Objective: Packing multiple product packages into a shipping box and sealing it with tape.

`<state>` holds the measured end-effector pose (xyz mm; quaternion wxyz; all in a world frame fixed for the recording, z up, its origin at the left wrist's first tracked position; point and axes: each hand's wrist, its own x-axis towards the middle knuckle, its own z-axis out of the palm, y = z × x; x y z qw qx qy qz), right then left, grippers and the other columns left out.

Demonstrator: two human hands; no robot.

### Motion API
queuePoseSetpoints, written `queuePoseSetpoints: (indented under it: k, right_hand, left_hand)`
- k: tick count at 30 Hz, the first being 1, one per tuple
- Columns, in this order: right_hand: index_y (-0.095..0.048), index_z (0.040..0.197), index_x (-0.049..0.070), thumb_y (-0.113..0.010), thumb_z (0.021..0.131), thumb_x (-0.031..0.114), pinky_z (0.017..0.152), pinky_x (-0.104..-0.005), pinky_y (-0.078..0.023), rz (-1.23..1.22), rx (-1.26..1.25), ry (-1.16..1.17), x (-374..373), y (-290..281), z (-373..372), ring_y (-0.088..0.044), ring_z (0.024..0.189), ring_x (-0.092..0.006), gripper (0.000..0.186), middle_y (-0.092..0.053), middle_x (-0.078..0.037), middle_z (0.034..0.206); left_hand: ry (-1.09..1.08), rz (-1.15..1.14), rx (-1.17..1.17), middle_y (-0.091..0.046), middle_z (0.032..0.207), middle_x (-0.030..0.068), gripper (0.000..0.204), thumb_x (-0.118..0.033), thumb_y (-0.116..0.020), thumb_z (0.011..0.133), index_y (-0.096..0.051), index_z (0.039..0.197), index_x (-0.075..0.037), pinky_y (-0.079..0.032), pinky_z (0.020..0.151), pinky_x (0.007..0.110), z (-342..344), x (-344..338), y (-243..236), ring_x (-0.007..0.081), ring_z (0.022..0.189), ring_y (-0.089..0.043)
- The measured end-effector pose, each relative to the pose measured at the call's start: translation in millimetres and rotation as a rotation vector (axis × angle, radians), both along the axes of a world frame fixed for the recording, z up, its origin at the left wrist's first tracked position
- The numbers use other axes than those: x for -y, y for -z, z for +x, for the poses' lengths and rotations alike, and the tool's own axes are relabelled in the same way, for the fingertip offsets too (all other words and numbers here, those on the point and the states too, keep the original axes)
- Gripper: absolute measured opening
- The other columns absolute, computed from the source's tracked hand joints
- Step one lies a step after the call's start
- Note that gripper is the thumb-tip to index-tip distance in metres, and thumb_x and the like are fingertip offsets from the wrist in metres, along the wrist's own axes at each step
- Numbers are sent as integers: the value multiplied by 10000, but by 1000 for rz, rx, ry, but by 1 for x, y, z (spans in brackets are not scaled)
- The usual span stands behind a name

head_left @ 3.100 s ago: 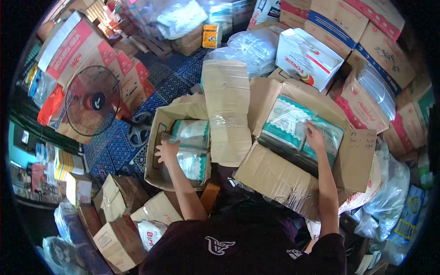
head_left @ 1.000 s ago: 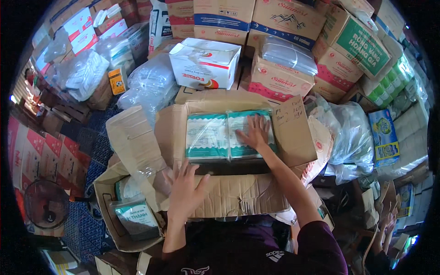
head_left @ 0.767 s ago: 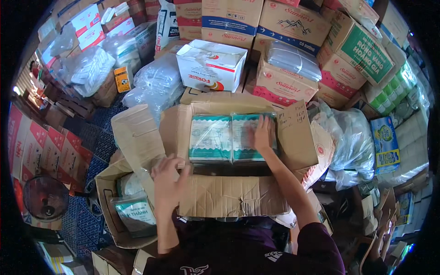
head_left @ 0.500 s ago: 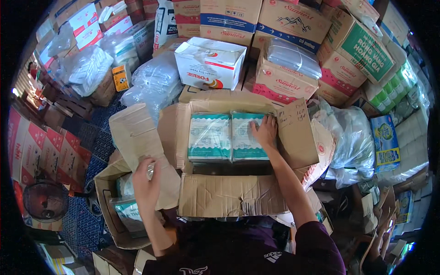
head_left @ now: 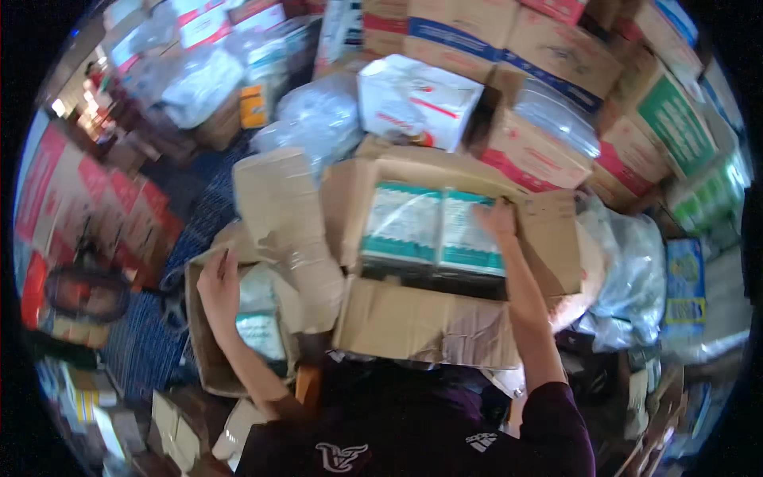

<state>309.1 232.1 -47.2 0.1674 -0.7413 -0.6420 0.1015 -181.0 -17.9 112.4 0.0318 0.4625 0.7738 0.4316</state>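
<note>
My left hand (head_left: 218, 280) is blurred over the near-left side of the smaller open carton (head_left: 204, 350), fingers raised and slightly bent and apart, with nothing visible in them. That carton holds clear-wrapped teal and white packs (head_left: 257, 335). A long cardboard flap (head_left: 278, 207) stands between it and the larger open carton (head_left: 397, 314). My right hand (head_left: 494, 216) touches the right edge of the right pack (head_left: 465, 242) in the larger carton; its fingertips are too blurred to make out. A matching left pack (head_left: 400, 222) lies beside it.
Stacked cartons (head_left: 556, 60) rise behind. A white box (head_left: 417, 99), a plastic-bagged bundle (head_left: 310, 119) and clear bags (head_left: 628, 278) surround the open cartons. A fan (head_left: 87, 294) stands at the left beside red and white cartons (head_left: 71, 183) and blue patterned flooring (head_left: 167, 350).
My left hand has left the long flap and moved left over the smaller carton. My right hand has shifted toward the pack's right edge. The view has shifted and blurred.
</note>
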Motion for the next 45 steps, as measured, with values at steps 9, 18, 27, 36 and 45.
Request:
queuePoseSetpoints:
  k: [9, 18, 27, 36, 45]
  right_hand:
    - [-448, 1253, -50, -557, 783, 545, 986, -464, -345, 71, 159, -63, 16, -19, 0, -458, 1140, -442, 766, -497, -295, 1211]
    - [-494, 1124, -30, -616, 773, 314, 880, -460, -417, 557, 344, -499, 29, 7, -53, -527, 1025, -367, 506, -557, -231, 1085]
    - [-529, 1163, 49, -586, 757, 524, 969, -465, -319, 139, 220, -312, -9, 6, -85, -485, 1149, -302, 627, -576, -152, 1154]
    - [-535, 1182, 68, -589, 794, 446, 1021, -492, -248, 340, -98, -406, 1, 13, -83, -468, 1162, -330, 545, -555, -179, 1191]
    - [-587, 1091, 7, -646, 813, 229, 877, -354, -454, 333, -498, -424, 27, -74, -72, -568, 1046, -307, 360, -585, -188, 1132]
  left_hand:
    - [-577, -603, -83, -633, 813, 255, 462, -414, -563, 780, -668, 819, 34, -497, 709, 483, -105, 55, 86, 428, 809, -608]
    - [-404, -810, 117, -220, 1432, 206, 584, -302, -466, 831, -295, 1387, -266, -358, 923, 615, -93, 27, 186, 474, 1269, -244]
    - [-747, -725, 132, -521, 1191, 218, 725, -459, -686, 701, -438, 1266, -78, -337, 870, 674, -143, 57, 192, 452, 1072, -500]
    - [-495, -331, -320, -608, 792, 225, 275, -263, -576, 847, -668, 866, -4, -460, 660, 461, -170, 95, 133, 387, 807, -584]
    - [-521, 797, -343, -619, 939, 129, 254, -223, -562, 904, -633, 967, 13, -476, 692, 326, -21, 72, -75, 191, 796, -549]
